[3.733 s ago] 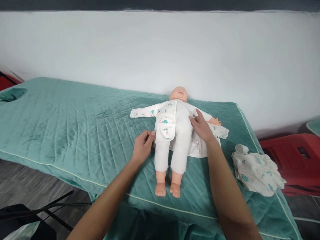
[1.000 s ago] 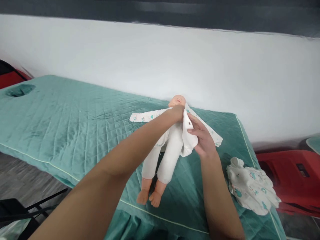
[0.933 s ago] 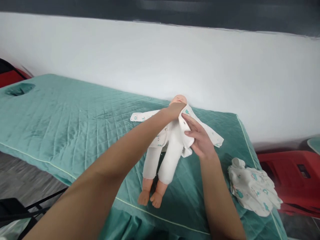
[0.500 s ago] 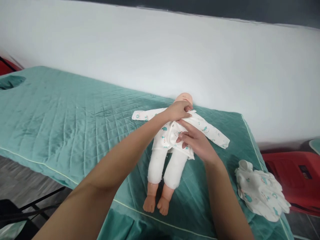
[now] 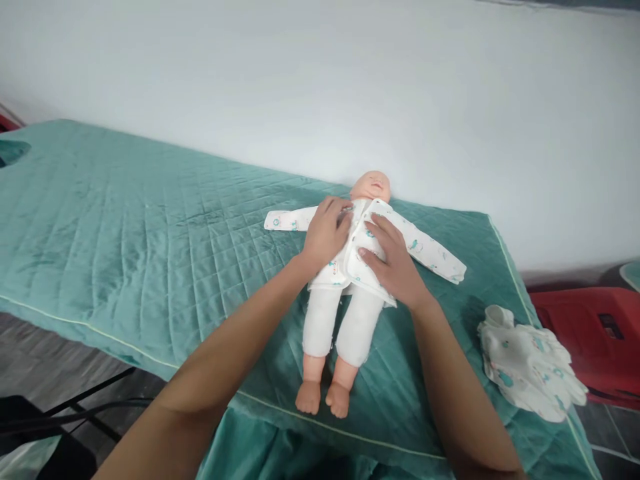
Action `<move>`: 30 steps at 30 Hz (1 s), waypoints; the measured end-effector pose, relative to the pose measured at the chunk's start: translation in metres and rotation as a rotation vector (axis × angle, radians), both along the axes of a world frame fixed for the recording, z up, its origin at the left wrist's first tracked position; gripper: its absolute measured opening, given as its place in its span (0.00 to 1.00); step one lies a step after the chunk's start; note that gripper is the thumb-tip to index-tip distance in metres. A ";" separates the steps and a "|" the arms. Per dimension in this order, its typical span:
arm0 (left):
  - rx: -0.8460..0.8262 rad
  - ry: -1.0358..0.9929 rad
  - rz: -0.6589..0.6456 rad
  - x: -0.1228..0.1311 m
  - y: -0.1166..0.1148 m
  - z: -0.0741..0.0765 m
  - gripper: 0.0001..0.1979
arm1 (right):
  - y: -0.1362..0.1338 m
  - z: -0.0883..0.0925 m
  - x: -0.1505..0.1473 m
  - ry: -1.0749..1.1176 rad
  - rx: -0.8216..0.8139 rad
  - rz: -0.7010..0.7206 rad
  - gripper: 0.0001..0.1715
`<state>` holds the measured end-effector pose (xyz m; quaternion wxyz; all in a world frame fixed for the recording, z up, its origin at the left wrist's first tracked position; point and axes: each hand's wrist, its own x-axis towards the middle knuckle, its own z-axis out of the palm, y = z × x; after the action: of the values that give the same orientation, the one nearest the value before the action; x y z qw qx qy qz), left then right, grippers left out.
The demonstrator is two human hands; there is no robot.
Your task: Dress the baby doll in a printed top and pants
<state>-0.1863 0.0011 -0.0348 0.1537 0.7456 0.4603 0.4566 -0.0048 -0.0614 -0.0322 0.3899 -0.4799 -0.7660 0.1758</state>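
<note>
A baby doll (image 5: 320,323) lies on its back, its head toward the wall and its feet toward me. It wears a white baby shirt (image 5: 364,257) with a teal print, its sleeves stretched out to both sides. The front edges meet near the middle of the chest, with small snaps along one edge. My left hand (image 5: 325,233) rests on the shirt at the chest's left side, fingers loosely bent and apart. Spread fingers of my right hand (image 5: 393,263) lie on the right front panel. Neither hand visibly grips the cloth.
A green quilted cover (image 5: 150,220) lies over the bed, which stands against a white wall (image 5: 280,80). Folded printed baby clothing (image 5: 530,363) lies near the right edge. Beyond that edge stands a red chair (image 5: 595,333). A face hole shows at the far left.
My left hand has moved from the doll's neck down to the left side of its chest, uncovering the face. My right hand has shifted up slightly and spread flatter. The view has tilted down.
</note>
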 end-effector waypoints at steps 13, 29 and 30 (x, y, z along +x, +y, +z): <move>-0.208 0.244 0.067 -0.071 -0.111 -0.057 0.20 | -0.068 -0.032 0.007 0.005 0.063 -0.049 0.33; -0.281 0.312 0.039 -0.055 -0.113 -0.044 0.11 | -0.095 -0.052 0.015 0.076 -0.192 -0.478 0.26; -0.270 0.308 0.034 -0.053 -0.112 -0.044 0.11 | -0.094 -0.053 0.015 0.083 -0.197 -0.492 0.26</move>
<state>-0.2393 -0.1107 -0.0790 0.1725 0.7714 0.5479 0.2739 0.0106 -0.1559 -0.0848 0.4037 -0.6796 -0.5888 0.1688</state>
